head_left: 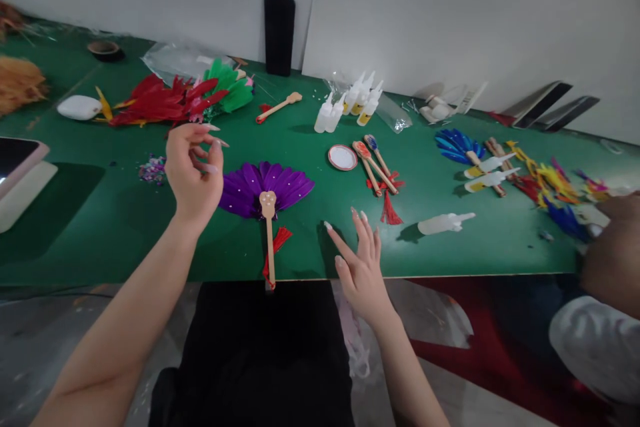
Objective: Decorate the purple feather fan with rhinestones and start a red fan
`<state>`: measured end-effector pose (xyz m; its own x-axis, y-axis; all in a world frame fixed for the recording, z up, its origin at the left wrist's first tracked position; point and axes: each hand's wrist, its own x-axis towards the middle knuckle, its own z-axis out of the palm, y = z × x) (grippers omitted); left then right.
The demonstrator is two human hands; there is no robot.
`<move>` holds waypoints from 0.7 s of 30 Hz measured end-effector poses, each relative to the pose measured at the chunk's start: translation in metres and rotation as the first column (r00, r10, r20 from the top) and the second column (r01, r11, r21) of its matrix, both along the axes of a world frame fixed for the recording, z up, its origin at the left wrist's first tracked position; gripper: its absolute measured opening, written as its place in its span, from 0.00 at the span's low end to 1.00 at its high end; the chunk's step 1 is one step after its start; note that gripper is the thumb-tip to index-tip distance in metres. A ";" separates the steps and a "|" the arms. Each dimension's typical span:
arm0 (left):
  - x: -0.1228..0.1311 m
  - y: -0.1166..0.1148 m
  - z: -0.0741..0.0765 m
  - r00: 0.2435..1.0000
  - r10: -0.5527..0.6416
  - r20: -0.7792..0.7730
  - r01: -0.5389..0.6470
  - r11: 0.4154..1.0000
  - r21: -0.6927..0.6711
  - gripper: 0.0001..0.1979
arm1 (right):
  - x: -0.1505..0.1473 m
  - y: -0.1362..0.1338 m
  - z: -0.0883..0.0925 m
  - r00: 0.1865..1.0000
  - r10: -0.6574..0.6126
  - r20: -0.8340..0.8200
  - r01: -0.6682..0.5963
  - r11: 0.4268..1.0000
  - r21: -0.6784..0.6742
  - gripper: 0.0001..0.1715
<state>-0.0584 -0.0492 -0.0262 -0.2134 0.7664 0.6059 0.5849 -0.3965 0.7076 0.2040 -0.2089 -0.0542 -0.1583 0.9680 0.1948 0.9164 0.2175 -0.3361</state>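
Starting at your far left, a tablet (15, 157) is lying at the edge of the green table (125, 233), with orange feathers (17, 83) and a white oval case (79, 107) sitting behind it. Red feathers (160, 101) and green feathers (227, 87) are lying heaped further back, and a small heap of sequins (152, 169) is lying just beside your left hand (193, 173). You are holding that hand raised above the table, its fingers curling in close to the thumb; you cannot tell whether they are pinching anything.

Just to its right the purple feather fan (267, 188) is lying flat on the table between your two hands, and neither hand is touching it. Its wooden handle is pointing at you and reaching the near edge, with a red tassel (277, 243) trailing beside it.

Your right hand (361, 263) is hanging at the near edge, right of the fan, palm down, fingers spreading apart and gripping nothing. Behind it a round lid (343, 157), loose wooden handles (375, 167) and a cluster of glue bottles (350, 103) are sitting well apart from your hands. A single glue bottle (445, 222) is lying on its side further right, near a blue feather fan (457, 145) and mixed coloured feathers (555, 183). At the far right another person's arm (610, 247) is reaching in over the table edge.
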 end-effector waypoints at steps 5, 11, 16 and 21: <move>0.001 -0.002 0.000 0.999 0.011 -0.048 -0.012 1.000 -0.021 0.07 | -0.010 0.003 -0.003 0.997 0.015 0.078 -0.016 1.000 0.013 0.26; 0.000 -0.002 0.000 0.999 0.012 -0.045 -0.014 0.999 -0.032 0.08 | -0.003 0.008 -0.007 0.986 -0.078 0.145 0.076 0.997 0.021 0.25; 0.000 -0.003 0.000 0.999 -0.008 -0.047 0.006 0.998 -0.060 0.09 | 0.015 0.007 -0.010 0.967 -0.197 0.160 0.190 0.980 0.062 0.24; -0.001 -0.001 -0.002 0.998 -0.008 -0.056 0.004 0.998 -0.066 0.09 | -0.005 0.005 -0.007 0.979 -0.154 0.134 0.149 0.988 0.052 0.27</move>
<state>-0.0595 -0.0506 -0.0281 -0.1758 0.8063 0.5648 0.6219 -0.3538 0.6986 0.1992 -0.2035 -0.0607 -0.0382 0.9743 0.2221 0.9765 0.0836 -0.1988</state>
